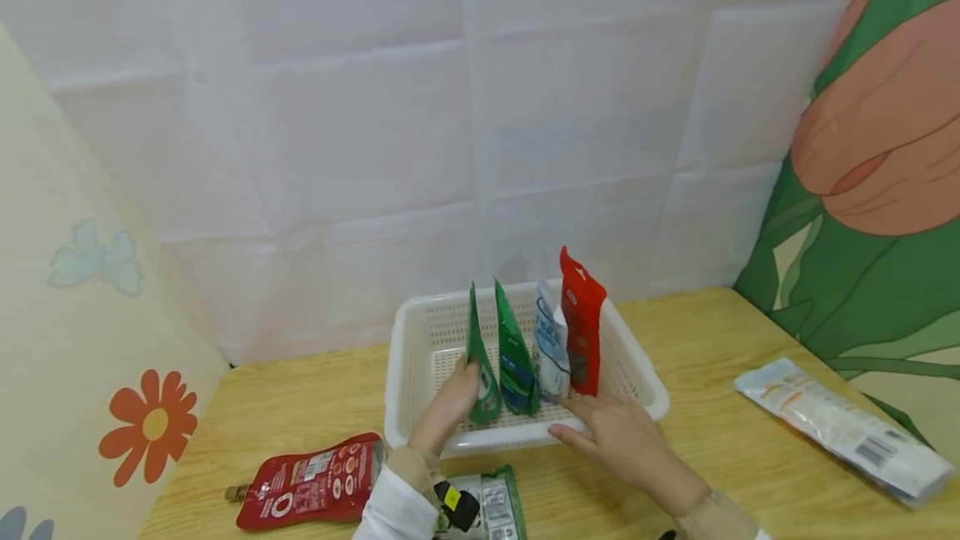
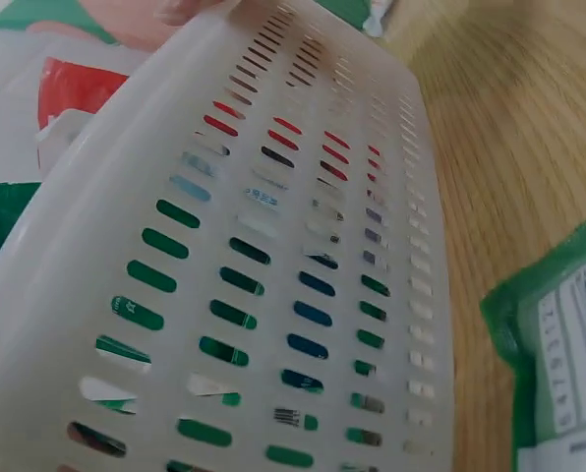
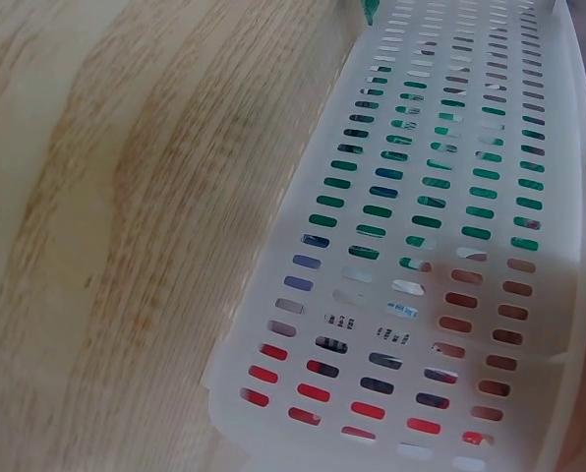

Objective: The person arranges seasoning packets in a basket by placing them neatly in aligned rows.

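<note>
A white slotted plastic basket [image 1: 495, 442] stands against the back wall with several packets upright in a row inside. My left hand [image 1: 453, 397] reaches over the front rim and holds the leftmost green packet [image 1: 483, 382] by its near edge. Beside that is a second green packet [image 1: 516, 357], then a white and blue packet [image 1: 552, 348] and a tall red packet [image 1: 582, 323]. My right hand [image 1: 618, 436] lies over the front rim, fingers extended to the base of the white and blue packet. Both wrist views show mostly the slotted basket wall [image 2: 273, 226], with the packets' colours behind it.
A red spouted pouch [image 1: 315, 482] lies left of the basket on the wooden table [image 1: 315, 390]. A green-edged packet [image 1: 498, 507] lies in front, partly behind my left wrist. A white packet with a barcode [image 1: 840, 427] lies at the right, near the patterned side wall.
</note>
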The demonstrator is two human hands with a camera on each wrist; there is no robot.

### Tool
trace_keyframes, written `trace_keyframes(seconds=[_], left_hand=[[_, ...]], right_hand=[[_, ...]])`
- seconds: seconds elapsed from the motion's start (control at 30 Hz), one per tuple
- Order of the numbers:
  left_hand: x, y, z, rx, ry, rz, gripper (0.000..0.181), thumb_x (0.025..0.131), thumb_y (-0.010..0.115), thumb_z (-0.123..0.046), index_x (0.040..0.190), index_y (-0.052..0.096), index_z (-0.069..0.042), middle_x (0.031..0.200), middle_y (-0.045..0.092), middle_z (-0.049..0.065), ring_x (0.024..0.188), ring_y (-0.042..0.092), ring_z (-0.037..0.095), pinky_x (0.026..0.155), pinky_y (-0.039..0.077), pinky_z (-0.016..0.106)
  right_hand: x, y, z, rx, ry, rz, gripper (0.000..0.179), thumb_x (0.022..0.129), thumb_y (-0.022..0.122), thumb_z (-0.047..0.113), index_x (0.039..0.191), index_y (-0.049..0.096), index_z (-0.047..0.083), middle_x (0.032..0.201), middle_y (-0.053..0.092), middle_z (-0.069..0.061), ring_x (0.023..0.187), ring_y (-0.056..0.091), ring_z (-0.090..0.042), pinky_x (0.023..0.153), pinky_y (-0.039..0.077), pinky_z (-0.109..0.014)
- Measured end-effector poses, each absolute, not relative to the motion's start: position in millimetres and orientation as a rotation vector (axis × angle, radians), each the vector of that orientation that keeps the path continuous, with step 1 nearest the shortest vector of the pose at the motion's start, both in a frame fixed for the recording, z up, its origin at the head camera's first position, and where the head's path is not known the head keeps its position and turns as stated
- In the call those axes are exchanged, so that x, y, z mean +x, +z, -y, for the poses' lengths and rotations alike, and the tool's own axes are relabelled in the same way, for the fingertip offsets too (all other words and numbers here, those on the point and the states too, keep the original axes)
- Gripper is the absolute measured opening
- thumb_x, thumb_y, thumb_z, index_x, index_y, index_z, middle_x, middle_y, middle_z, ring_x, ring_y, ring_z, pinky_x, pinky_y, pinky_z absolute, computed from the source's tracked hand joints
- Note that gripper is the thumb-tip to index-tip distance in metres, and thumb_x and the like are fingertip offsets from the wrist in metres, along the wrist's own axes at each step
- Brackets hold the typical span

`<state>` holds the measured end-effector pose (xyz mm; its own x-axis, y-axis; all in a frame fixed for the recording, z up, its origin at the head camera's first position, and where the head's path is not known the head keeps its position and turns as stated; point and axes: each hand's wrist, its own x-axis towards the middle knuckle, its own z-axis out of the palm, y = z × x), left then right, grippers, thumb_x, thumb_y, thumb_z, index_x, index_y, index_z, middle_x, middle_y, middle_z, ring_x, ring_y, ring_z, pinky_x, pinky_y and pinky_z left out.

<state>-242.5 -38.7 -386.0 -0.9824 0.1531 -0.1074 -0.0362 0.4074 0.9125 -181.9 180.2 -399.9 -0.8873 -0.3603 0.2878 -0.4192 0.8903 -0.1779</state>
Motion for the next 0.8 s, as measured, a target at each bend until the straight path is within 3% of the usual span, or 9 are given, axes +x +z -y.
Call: trace_keyframes(seconds=[0.23,0.3,0.37,0.47,0.53,0.7,0.8], left_hand=[[-240.6,-386.6,39.4,0.152,1.42,-2.656,0.055,0.102,0.021,-0.024,0.145,0.023,0.011,0.134,0.047,0.036,0.121,0.051,0.047,0.098,0.042,0.059],[-241.0,-387.4,39.9,0.183,1.375,-2.673,0.055,0.102,0.023,-0.021,0.145,0.02,0.013,0.132,0.049,0.036,0.109,0.058,0.043,0.088,0.049,0.052],[-241.5,-388.4,40.1,0.221,1.342,-2.653,0.056,0.102,0.025,-0.02,0.146,0.017,0.013,0.125,0.053,0.036,0.086,0.064,0.034,0.069,0.053,0.042],[-240.9,-389.9,40.0,0.251,1.291,-2.618,0.059,0.101,0.03,-0.018,0.148,0.01,0.01,0.117,0.057,0.036,0.059,0.054,0.022,0.049,0.043,0.029],[-240.3,-390.7,40.2,0.254,1.278,-2.593,0.061,0.1,0.033,-0.017,0.15,0.007,0.007,0.108,0.06,0.033,0.05,0.046,0.017,0.045,0.037,0.025],[-239.1,-389.7,40.6,0.26,1.278,-2.583,0.064,0.099,0.038,-0.014,0.15,0.005,0.007,0.094,0.063,0.029,0.046,0.042,0.013,0.044,0.035,0.024],[-238.7,-388.8,41.3,0.282,1.257,-2.606,0.066,0.098,0.041,-0.014,0.149,0.006,0.008,0.106,0.062,0.032,0.057,0.051,0.018,0.05,0.042,0.029]], right_hand=[[-183.0,-401.7,-179.3,0.569,0.366,2.815,0.052,0.092,0.052,0.054,0.114,0.07,0.011,0.111,0.072,-0.005,0.098,0.069,-0.025,0.088,0.052,-0.046],[-183.5,-402.3,-179.1,0.565,0.37,2.81,0.051,0.092,0.053,0.053,0.114,0.07,0.01,0.111,0.072,-0.005,0.098,0.069,-0.025,0.088,0.052,-0.046],[-183.3,-402.7,-179.2,0.565,0.362,2.799,0.05,0.091,0.053,0.053,0.114,0.07,0.011,0.11,0.072,-0.005,0.097,0.069,-0.025,0.087,0.052,-0.046],[-182.5,-403.0,-179.4,0.575,0.354,2.789,0.049,0.091,0.053,0.053,0.113,0.071,0.012,0.11,0.073,-0.004,0.096,0.069,-0.024,0.087,0.052,-0.045],[-182.0,-402.9,-179.5,0.58,0.348,2.785,0.05,0.091,0.053,0.054,0.113,0.071,0.013,0.11,0.073,-0.004,0.096,0.069,-0.024,0.086,0.052,-0.045],[-182.1,-403.4,-179.2,0.572,0.334,2.772,0.05,0.091,0.053,0.054,0.113,0.071,0.013,0.11,0.073,-0.004,0.096,0.069,-0.023,0.086,0.053,-0.043],[-182.6,-404.5,-178.9,0.574,0.329,2.764,0.049,0.091,0.054,0.053,0.113,0.071,0.013,0.11,0.073,-0.004,0.096,0.069,-0.023,0.086,0.053,-0.043]])
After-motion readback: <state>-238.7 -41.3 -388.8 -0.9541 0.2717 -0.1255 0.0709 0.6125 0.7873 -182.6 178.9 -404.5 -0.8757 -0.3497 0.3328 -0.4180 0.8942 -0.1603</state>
